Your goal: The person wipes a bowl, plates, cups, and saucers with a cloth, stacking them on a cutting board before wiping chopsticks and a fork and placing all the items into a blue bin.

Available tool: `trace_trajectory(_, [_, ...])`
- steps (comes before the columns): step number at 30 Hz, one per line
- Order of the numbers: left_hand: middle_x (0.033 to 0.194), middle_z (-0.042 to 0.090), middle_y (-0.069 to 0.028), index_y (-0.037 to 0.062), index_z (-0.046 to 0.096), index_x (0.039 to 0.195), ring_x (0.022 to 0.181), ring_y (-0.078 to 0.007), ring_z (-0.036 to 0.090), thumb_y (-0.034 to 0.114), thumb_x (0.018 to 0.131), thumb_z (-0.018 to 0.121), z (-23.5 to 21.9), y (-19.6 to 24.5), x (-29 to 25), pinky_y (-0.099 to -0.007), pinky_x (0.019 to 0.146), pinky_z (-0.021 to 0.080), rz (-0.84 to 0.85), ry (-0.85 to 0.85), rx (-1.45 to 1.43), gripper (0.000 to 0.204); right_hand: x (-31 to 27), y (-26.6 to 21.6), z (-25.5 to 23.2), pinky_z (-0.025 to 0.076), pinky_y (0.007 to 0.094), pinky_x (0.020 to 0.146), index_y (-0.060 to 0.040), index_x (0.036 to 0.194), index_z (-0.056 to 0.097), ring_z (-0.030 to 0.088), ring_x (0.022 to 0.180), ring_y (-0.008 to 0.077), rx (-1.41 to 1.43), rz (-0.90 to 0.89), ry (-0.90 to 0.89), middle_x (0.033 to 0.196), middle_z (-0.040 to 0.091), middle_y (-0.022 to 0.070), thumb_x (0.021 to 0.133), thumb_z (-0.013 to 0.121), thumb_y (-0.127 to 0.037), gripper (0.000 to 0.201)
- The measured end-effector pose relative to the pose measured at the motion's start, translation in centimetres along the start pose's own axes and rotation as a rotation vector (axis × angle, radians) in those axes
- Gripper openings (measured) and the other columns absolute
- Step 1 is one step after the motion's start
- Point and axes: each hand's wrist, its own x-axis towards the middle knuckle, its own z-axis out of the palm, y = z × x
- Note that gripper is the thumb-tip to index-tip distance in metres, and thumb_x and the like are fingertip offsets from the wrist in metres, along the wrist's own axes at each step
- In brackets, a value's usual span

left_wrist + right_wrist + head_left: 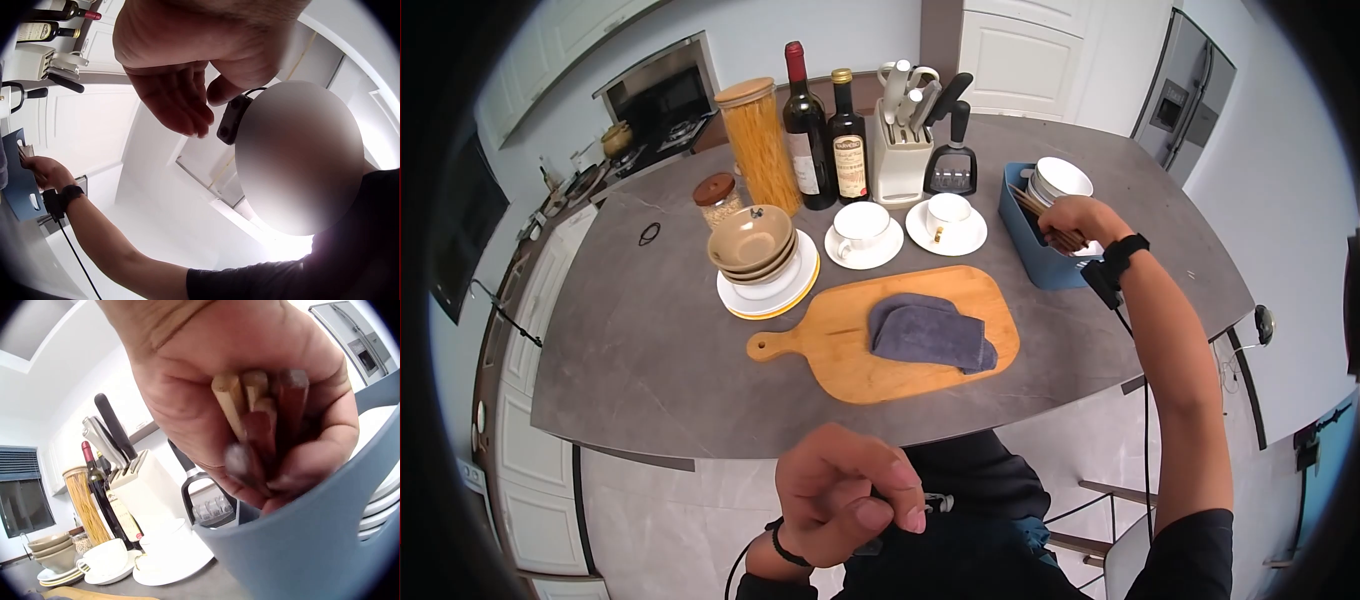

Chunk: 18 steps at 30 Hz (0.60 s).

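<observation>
My right hand grips a bundle of several wooden chopsticks at the left side of a blue plastic basket. Some sticks are pale, others dark reddish brown, and their blunt ends point toward the right wrist camera. White bowls are stacked inside the basket, just beyond this hand. In front of my body, off the table's near edge, hovers my left hand, its fingers loosely curled with nothing in them. A folded grey cloth lies on the wooden cutting board between the two hands.
Two white cups on saucers stand behind the board. Left of them, brown bowls sit on stacked plates. A pasta jar, two dark bottles and a knife block line the back of the grey table.
</observation>
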Motion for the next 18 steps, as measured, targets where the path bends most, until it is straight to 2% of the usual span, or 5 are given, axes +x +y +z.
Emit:
trace_trajectory(2, [0.085, 0.068, -0.0171, -0.0078, 0.055, 0.115, 0.077, -0.02, 0.068, 0.007, 0.099, 0.065, 0.0, 0.1, -0.1, -0.0355, 0.074, 0.058, -0.005, 0.002, 0.009, 0.024, -0.3, -1.6, 0.8, 0.053, 0.044, 0.059, 0.0057, 0.081, 0.072, 0.069, 0.065, 0.0294, -0.327, -0.039, 0.115, 0.08, 0.072, 0.0179, 0.078, 0.062, -0.005, 0.015])
trace_trajectory(12, [0.088, 0.069, -0.0161, -0.0096, 0.056, 0.119, 0.08, -0.019, 0.069, 0.004, 0.099, 0.064, -0.6, 0.0, -0.7, -0.0339, 0.076, 0.057, -0.032, 0.04, 0.014, 0.026, 5.0, -0.8, 1.4, 0.047, 0.0435, 0.052, 0.0026, 0.068, 0.065, 0.062, 0.055, 0.0279, -0.061, 0.135, 0.015, 0.07, 0.066, 0.0186, 0.081, 0.059, -0.006, 0.016])
trace_trajectory(13, [0.079, 0.066, -0.016, -0.0059, 0.055, 0.113, 0.07, -0.0215, 0.067, 0.011, 0.099, 0.067, -0.4, 0.0, -0.4, -0.0343, 0.065, 0.057, -0.041, 0.076, 0.081, 0.026, 6.2, -0.2, 1.4, 0.047, 0.0435, 0.052, 0.0026, 0.068, 0.065, 0.062, 0.055, 0.0279, -0.061, 0.138, 0.011, 0.07, 0.066, 0.0186, 0.081, 0.059, -0.006, 0.016])
trace_trajectory(15, [0.07, 0.063, -0.0158, -0.0022, 0.053, 0.108, 0.06, -0.024, 0.064, 0.019, 0.099, 0.071, -0.3, -0.2, 0.1, -0.0348, 0.054, 0.056, -0.052, 0.109, 0.147, 0.029, 7.6, 0.2, 1.5, 0.051, 0.0471, 0.049, 0.0135, 0.103, 0.059, 0.064, 0.059, 0.0326, 0.026, 0.115, -0.084, 0.079, 0.063, 0.0233, 0.087, 0.052, 0.001, 0.022])
trace_trajectory(18, [0.072, 0.065, -0.0156, -0.0027, 0.054, 0.11, 0.061, -0.0233, 0.064, 0.015, 0.099, 0.068, -0.5, -0.6, 0.8, -0.0353, 0.056, 0.057, -0.085, 0.063, 0.161, 0.025, 7.4, 0.3, 1.4, 0.05, 0.0473, 0.049, 0.0147, 0.103, 0.057, 0.064, 0.059, 0.0327, -0.012, 0.102, -0.125, 0.079, 0.061, 0.0241, 0.088, 0.049, 0.001, 0.022])
